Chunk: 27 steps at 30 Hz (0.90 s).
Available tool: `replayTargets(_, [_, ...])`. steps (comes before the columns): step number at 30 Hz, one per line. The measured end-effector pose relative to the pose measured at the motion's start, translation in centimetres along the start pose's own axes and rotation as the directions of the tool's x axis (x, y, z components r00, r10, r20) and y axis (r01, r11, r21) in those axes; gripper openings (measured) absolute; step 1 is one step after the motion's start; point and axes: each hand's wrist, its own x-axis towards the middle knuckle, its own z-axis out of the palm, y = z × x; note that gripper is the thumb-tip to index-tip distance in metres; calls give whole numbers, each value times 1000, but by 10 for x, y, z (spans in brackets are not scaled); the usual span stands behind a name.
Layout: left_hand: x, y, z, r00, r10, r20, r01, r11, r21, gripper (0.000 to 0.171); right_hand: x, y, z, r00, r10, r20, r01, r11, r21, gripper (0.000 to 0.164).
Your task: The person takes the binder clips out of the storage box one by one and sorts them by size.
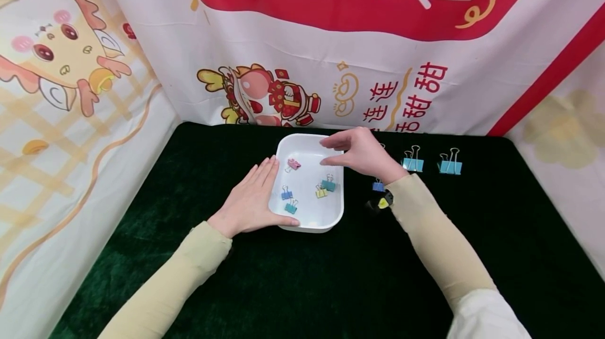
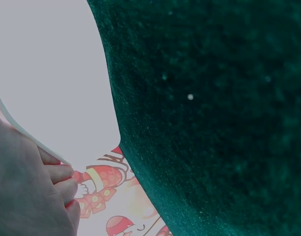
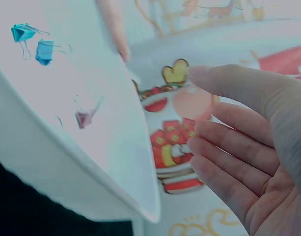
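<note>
A white plastic tray (image 1: 309,215) stands on the dark green cloth. My left hand (image 1: 250,199) lies along its left side, fingers straight at the rim and thumb on the near left corner. Inside are several small binder clips: a pink one (image 1: 294,164), a blue one (image 1: 287,194), a teal one (image 1: 291,207), a yellow one (image 1: 321,192) and a green-teal one (image 1: 328,185). Over the right rim hovers my right hand (image 1: 361,152), thumb and fingers apart. Nothing is between them in the right wrist view, where the pink clip (image 3: 83,119) shows in the tray.
Right of the tray, two larger light-blue binder clips, one nearer (image 1: 413,164) and one farther right (image 1: 450,167), sit on the cloth. A dark-blue clip (image 1: 378,186) is partly hidden by the right wrist. A printed curtain (image 1: 264,39) hangs behind the table's far edge.
</note>
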Motion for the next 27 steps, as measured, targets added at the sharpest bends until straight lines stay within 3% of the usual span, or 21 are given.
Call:
replayTargets(7, [0, 0, -1, 1000, 4, 0, -4, 1000, 13, 141, 29, 1, 28, 998, -16, 66, 17, 1000, -5, 42])
replayTargets(15, [-1, -1, 0, 1000, 20, -11, -19, 1000, 17, 140, 53, 3, 52, 990, 98, 101, -96, 995, -22, 57])
replayTargets(21, [-1, 0, 1, 1000, 6, -11, -5, 1000, 26, 140, 63, 10, 64, 979, 180, 93, -177, 983, -43, 53])
replayTargets(27, [-1, 1, 2, 1000, 4, -20, -3, 999, 38, 142, 67, 17, 76, 973, 202, 111, -190, 976, -106, 44])
